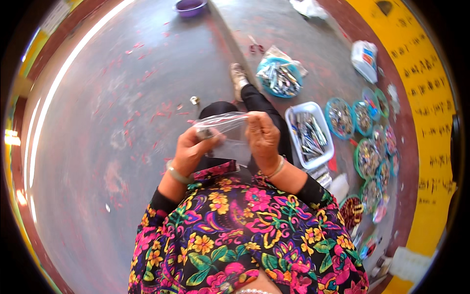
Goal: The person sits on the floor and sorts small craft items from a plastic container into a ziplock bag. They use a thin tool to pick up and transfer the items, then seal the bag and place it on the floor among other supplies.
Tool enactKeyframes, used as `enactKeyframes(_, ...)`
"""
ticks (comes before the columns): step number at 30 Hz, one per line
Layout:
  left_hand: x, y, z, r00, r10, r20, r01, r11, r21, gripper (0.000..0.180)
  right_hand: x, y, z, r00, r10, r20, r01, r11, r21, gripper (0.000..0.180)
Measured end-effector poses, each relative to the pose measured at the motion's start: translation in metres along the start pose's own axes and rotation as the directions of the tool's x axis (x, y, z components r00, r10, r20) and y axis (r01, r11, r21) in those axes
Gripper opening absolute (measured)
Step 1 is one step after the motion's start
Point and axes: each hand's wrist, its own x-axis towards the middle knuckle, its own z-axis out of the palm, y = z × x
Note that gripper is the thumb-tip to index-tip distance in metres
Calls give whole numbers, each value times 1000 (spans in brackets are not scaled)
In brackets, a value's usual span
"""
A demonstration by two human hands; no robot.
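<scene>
A clear plastic bag [236,152] is stretched between my two hands in front of my lap. My right hand [264,139] is closed, its curled fingers pinching the bag's upper right edge. At the other side, my left hand [192,151] is closed on the bag, thumb pointing inward. Near its fingertips shows a small greyish thing [203,133], too blurred to name; whether it lies inside the bag I cannot tell. Both hands are above my dark trousers.
To my right stands a white tub [329,147] of shiny metallic pieces. Beyond it are a blue basket [299,77] of similar pieces and several small round baskets [359,159] of parts. A purple basin [190,9] sits far off. Red scraps litter the grey floor [88,161].
</scene>
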Motion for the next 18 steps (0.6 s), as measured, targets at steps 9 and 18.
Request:
enactKeyframes(9, 9, -6, 9, 998, -45, 46, 45, 999, -10, 18, -3, 8, -21, 999, -24, 26, 23, 1000, 10, 13)
enactKeyframes(18, 8, 0, 12, 999, 27, -32, -28, 999, -29, 21, -13, 100, -170, 919, 56, -391, -228, 884, -409, 14)
